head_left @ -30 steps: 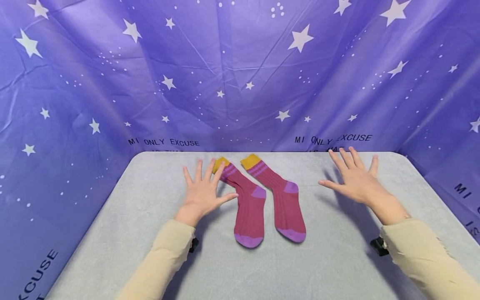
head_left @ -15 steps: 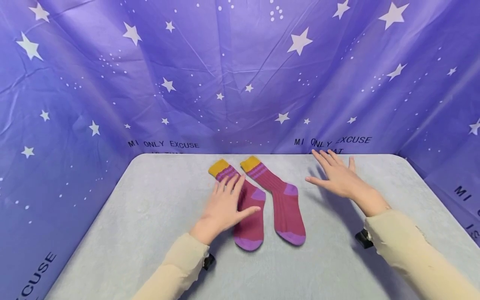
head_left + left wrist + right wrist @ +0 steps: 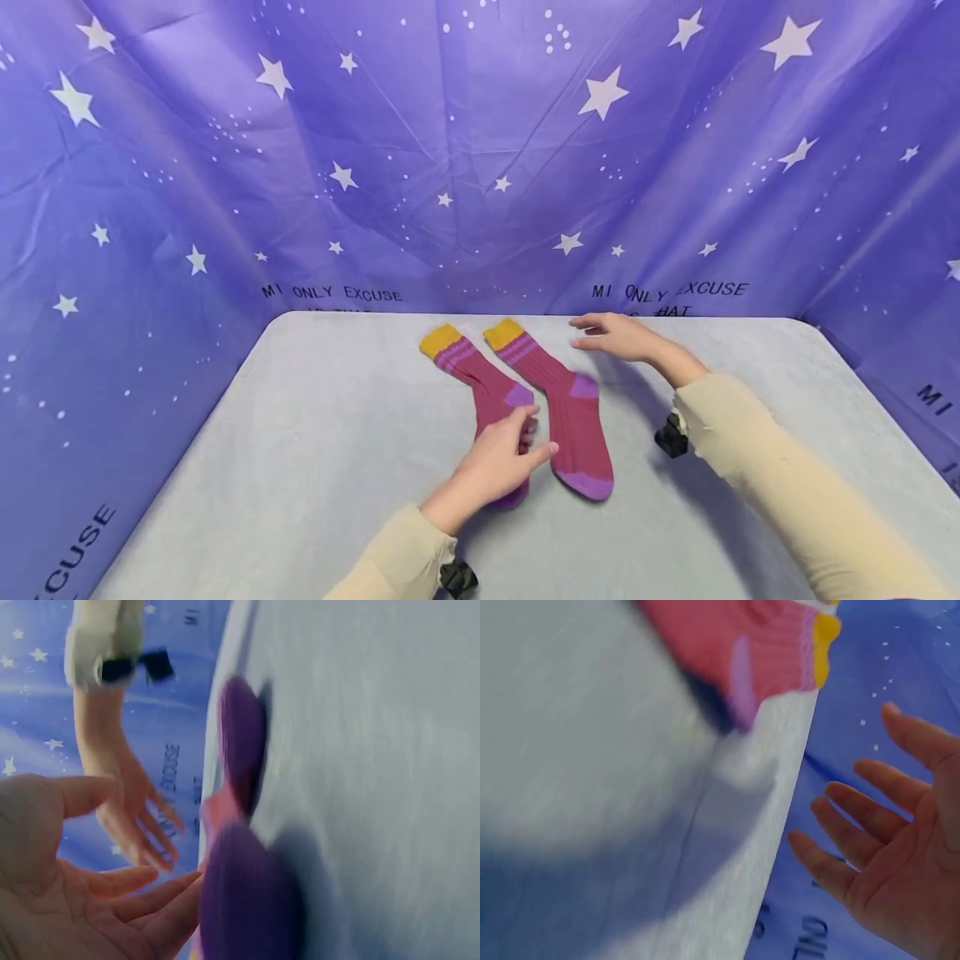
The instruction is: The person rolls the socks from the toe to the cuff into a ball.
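Left hand (image 3: 491, 458): swung rightward and nearer over the last second; now over the foot of the left sock, thumb towards the right sock. Fingers loosely bent, grasping nothing; contact with the knit cannot be told.

Left sock (image 3: 489, 392): maroon, yellow cuff, purple heel and toe; flat on the table, cuff to the far edge. Place unchanged; most of its toe end now covered by the hand.

Right sock (image 3: 572, 417): matching, flat, just beside the first, apart from it. Place unchanged; wholly in sight from above.

Right hand (image 3: 626, 337): shifted leftward and turned, fingers now pointing left, to the right of the right sock's cuff and apart from it. Fingers spread in its wrist view, released, holding nothing. Meaning, as judged: both hands are closer in, the pair unhandled so far.

Surroundings: table (image 3: 300, 433), pale grey cover, beneath all; left sleeve (image 3: 397, 554), cream; black wrist device (image 3: 457, 577) below that hand; second black device (image 3: 671, 436) under the right sleeve (image 3: 795, 483); blue-violet starred curtain (image 3: 450, 125) behind and at both sides. Obstruction: only the left hand, over its sock.
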Demonstrator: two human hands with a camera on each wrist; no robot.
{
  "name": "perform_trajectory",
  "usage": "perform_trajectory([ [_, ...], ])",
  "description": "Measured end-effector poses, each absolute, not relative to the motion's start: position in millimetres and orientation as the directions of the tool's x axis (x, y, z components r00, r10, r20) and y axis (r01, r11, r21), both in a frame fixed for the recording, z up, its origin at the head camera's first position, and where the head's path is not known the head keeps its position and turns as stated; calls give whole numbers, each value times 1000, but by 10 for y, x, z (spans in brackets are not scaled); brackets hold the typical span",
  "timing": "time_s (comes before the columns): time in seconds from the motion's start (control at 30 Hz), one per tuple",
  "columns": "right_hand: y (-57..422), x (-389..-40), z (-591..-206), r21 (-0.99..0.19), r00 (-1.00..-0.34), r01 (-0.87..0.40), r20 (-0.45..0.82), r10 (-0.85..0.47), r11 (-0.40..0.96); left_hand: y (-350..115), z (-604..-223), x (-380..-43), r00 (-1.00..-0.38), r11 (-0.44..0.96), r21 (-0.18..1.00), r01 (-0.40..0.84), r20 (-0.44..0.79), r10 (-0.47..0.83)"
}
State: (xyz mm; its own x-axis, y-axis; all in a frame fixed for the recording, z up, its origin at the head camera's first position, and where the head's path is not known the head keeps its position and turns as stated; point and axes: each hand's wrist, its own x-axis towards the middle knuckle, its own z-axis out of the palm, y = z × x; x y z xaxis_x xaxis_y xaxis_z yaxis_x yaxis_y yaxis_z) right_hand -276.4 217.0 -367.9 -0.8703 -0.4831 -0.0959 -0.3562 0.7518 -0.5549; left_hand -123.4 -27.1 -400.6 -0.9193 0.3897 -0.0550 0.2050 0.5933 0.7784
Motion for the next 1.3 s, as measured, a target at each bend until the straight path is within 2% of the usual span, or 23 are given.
perform_trajectory([
  [0.13,1980,-2865,-3764,-706,-847,-171,-251,-468,688,-225,-4063,-1118,-902,455,887,72,-137,409],
  [0.27,1786,-2921,-3832,-763,-836,21,-368,-407,646,-156,-4096,-1037,-870,266,955,-131,-240,431],
  [0.4,1606,-2963,-3899,-758,-866,29,-345,-362,652,-69,-4128,-985,-805,76,924,-374,-364,468],
  [0.47,1530,-2981,-3933,-724,-892,-13,-303,-336,689,-46,-4134,-970,-783,52,906,-420,-391,483],
  [0.53,1456,-2993,-3963,-665,-916,-77,-247,-316,743,-52,-4131,-966,-772,46,899,-436,-400,494],
  [0.67,1329,-2991,-4012,-582,-942,-164,-148,-302,797,-124,-4116,-955,-798,34,921,-388,-354,488],
  [0.8,1252,-2943,-4017,-692,-936,-146,-133,-324,707,-234,-4113,-901,-842,-27,939,-343,-295,453],
  [0.97,1167,-2909,-3912,-898,-928,29,-188,-323,439,-395,-4149,-891,-905,-200,925,-324,-241,351],
  [1.1,1058,-2919,-3781,-951,-908,104,-210,-361,292,-547,-4181,-933,-926,-262,909,-325,-249,285],
  [1.3,777,-2918,-3699,-952,-889,104,-218,-402,287,-787,-4221,-872,-919,-222,908,-356,-296,262],
])
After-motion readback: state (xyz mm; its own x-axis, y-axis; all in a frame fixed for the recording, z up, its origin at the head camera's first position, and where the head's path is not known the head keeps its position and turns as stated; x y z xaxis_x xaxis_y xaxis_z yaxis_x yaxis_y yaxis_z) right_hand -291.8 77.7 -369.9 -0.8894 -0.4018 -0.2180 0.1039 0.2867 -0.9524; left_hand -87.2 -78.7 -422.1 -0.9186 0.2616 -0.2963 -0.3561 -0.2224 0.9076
